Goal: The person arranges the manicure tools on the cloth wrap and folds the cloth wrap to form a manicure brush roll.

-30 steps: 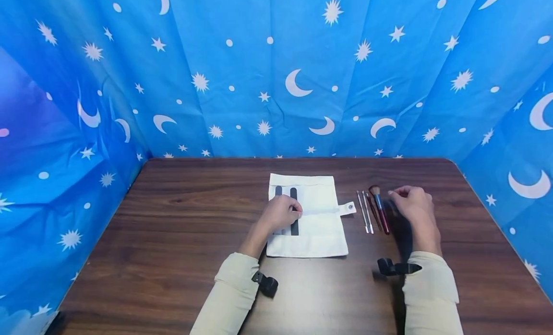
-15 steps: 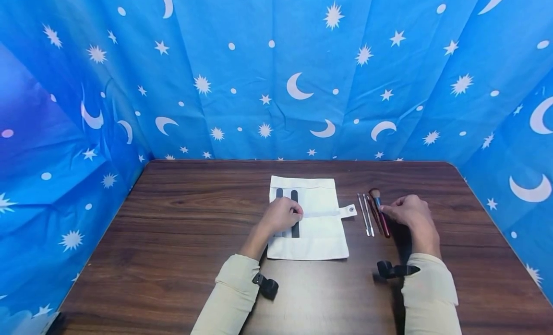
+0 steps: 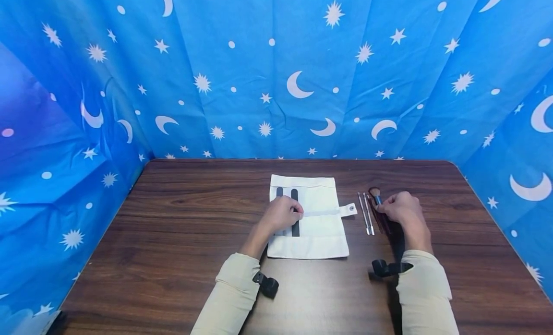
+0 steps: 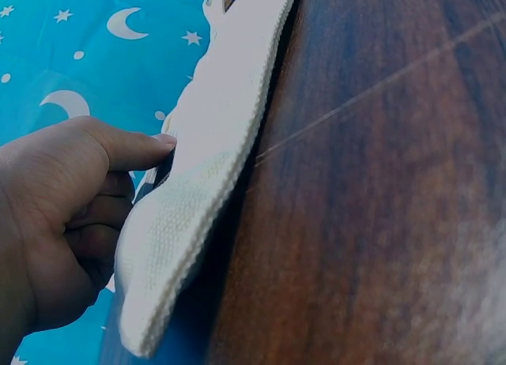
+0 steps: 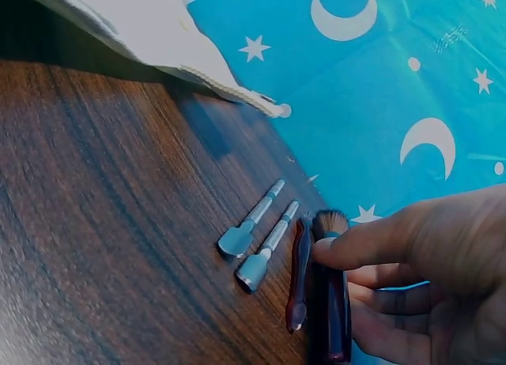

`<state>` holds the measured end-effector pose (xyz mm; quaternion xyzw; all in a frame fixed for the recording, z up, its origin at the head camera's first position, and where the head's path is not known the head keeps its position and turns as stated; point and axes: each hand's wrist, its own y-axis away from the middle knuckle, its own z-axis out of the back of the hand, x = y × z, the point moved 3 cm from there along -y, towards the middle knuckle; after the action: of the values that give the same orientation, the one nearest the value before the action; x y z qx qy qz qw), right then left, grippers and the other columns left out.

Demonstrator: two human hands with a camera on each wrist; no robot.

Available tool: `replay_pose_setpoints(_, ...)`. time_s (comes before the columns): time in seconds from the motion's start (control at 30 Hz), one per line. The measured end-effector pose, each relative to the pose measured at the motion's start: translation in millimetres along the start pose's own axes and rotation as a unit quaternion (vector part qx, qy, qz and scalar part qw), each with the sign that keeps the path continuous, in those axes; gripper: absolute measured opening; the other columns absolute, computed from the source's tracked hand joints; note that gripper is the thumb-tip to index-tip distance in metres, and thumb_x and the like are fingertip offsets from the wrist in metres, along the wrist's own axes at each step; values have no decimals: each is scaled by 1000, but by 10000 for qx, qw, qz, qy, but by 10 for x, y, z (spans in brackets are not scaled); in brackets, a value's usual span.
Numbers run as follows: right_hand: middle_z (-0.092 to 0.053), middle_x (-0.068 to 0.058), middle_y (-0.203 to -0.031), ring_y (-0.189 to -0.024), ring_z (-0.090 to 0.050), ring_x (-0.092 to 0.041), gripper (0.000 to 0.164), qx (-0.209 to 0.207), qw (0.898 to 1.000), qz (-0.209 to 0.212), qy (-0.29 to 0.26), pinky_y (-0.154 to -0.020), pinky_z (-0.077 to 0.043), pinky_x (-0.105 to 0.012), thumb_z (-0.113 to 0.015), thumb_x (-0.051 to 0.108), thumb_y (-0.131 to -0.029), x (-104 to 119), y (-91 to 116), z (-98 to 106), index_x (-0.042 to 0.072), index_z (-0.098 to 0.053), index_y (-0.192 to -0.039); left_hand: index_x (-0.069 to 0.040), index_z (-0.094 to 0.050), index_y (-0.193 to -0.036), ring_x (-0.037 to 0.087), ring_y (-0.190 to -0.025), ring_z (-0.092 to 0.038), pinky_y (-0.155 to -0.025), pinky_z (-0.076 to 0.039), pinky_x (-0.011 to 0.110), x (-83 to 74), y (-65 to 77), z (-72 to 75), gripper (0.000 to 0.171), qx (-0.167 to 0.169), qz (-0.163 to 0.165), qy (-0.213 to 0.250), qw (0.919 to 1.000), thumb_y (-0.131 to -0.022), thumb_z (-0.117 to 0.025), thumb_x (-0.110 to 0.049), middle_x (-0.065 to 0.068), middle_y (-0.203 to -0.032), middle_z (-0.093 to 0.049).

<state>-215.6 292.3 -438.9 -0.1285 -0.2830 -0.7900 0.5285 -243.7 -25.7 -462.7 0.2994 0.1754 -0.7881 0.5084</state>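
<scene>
A white cloth tool pouch point(image 3: 321, 229) lies unfolded mid-table with two dark, round-ended strips point(image 3: 295, 229) in its pocket. My left hand point(image 3: 282, 213) rests over its left half, fingers curled, thumb and forefinger pinching at the crosswise band beside one strip; the fingertips are partly hidden. My right hand point(image 3: 402, 208) pinches a makeup brush point(image 5: 332, 302) around its upper handle, just below the brown bristles. Close along the brush's left side lies a slim dark red tool point(image 5: 299, 278). Two silver cuticle pushers point(image 5: 257, 223) lie parallel, farther left.
The pouch's snap tab point(image 3: 348, 209) sticks out toward the silver tools. Under everything is a dark wooden table point(image 3: 181, 229). Behind and at both sides hangs a blue curtain point(image 3: 242, 109) with moons and stars.
My right hand has moved left and slightly down from beside the makeup brush onto it, and now pinches it. My left hand has stayed on the pouch.
</scene>
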Motion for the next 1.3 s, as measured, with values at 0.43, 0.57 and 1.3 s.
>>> replay_pose_setpoints(0.43, -67, -6, -76, -77, -59, -25, 27, -114, 9998, 154, -66, -67, -45, -37, -68, 26, -94, -10, -8, 76, 0, -72, -92, -13, -79, -89, 4, -49, -40, -53, -34, 20, -15, 2, 19, 11, 5, 26, -60, 10000, -94, -69, -13, -11, -53, -48)
replay_pose_setpoints(0.57, -72, -11, -85, -82, -63, -24, 36, -324, 9978, 267, -509, -74, -49, -40, -65, 28, -93, 33, 15, 135, -4, -70, -110, -13, -79, -88, 4, -50, -41, -54, -35, 20, -14, -1, 24, 11, -3, 0, -49, 10000, -93, -69, -13, -11, -55, -49)
replay_pose_setpoints(1.3, -69, 19, -86, -84, -65, 5, 47, 949, 9004, 1534, -3958, -78, -56, -15, -63, 15, -99, 815, -26, -510, -13, -51, -136, -14, -79, -86, 4, -53, -45, -57, -37, 19, -15, -1, 22, 12, -27, -53, -152, 9999, -92, -69, -12, -10, -58, -53)
